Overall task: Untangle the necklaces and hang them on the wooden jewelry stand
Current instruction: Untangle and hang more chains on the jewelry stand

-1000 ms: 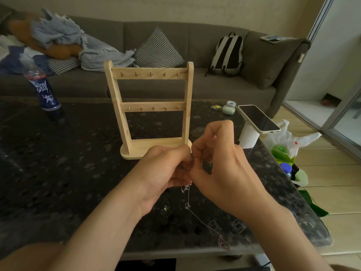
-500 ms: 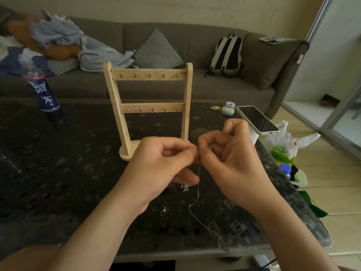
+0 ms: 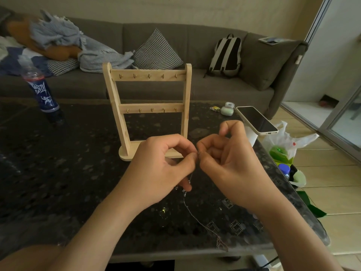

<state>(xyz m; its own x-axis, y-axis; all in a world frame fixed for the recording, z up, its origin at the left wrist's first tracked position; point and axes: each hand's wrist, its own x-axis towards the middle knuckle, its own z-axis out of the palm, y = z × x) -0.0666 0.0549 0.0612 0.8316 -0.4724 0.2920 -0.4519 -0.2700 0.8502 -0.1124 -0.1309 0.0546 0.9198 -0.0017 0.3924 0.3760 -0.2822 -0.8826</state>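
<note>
Head | left hand (image 3: 160,169), right hand (image 3: 230,167) both pinch necklace (image 3: 195,218) | wooden stand (image 3: 148,77) just behind | phone (image 3: 256,120), bottle (image 3: 42,90) beyond

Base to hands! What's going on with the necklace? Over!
Left hand and right hand both pinching the necklace, tail trailing on the table. Wooden stand hooks bare. Nothing between hands and stand. Over.

Jewelry stand (image 3: 146,77): pale bare wood, matt, smooth. Hooks (image 3: 149,75): brass-coloured metal. Necklace (image 3: 195,217): fine silver-coloured metal chain. Surface (image 3: 68,163): dark speckled stone, polished, glossy. Sofa (image 3: 214,90): grey woven cloth, matt. Phone (image 3: 256,119): glossy screen, pale case. Bag (image 3: 304,139): thin translucent plastic.
</note>
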